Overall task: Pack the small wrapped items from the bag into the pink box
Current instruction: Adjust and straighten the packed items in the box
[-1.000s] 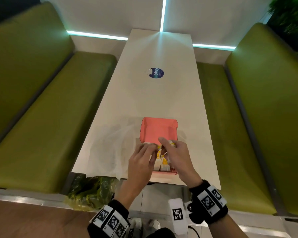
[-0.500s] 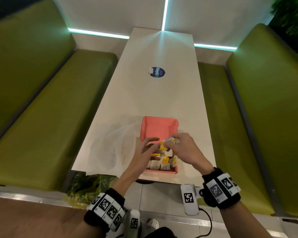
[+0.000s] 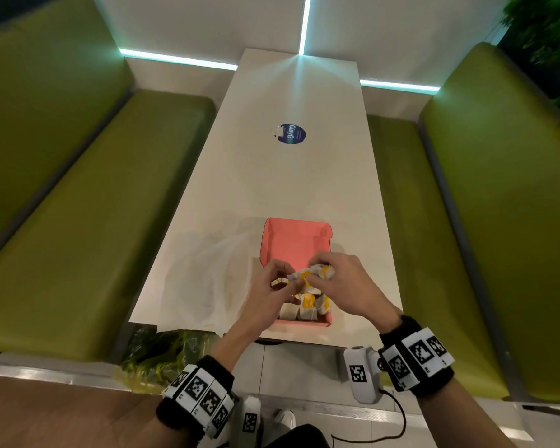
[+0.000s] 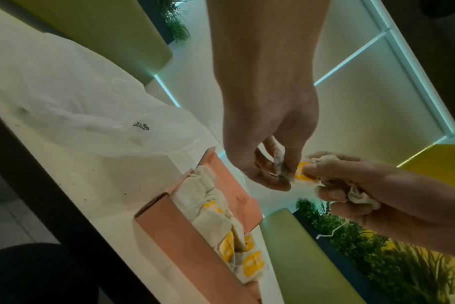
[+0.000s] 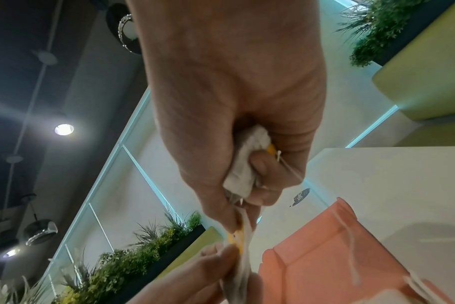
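The open pink box (image 3: 293, 244) (image 4: 169, 232) (image 5: 351, 246) sits near the table's front edge, its near half filled with several white wrapped items with yellow marks (image 3: 306, 307) (image 4: 229, 244). Both hands hover just above it. My right hand (image 3: 343, 282) (image 4: 356, 191) (image 5: 234, 115) clutches a bunch of wrapped items (image 5: 243, 170) in its curled fingers. My left hand (image 3: 272, 292) (image 4: 270, 164) (image 5: 200, 275) pinches one wrapped item (image 3: 299, 275) (image 4: 303, 174) (image 5: 243, 246) that the right hand's fingertips also hold.
A crumpled clear plastic bag (image 3: 210, 273) (image 4: 73, 107) lies flat left of the box. A round blue sticker (image 3: 291, 134) marks the mid table (image 3: 298, 185). Green benches (image 3: 78, 221) flank both sides. A green leafy bag (image 3: 162, 354) sits below the table's front left corner.
Both hands rose slightly from the box's items and moved towards its middle; the left fingers now pinch one item at the right hand's fingertips.
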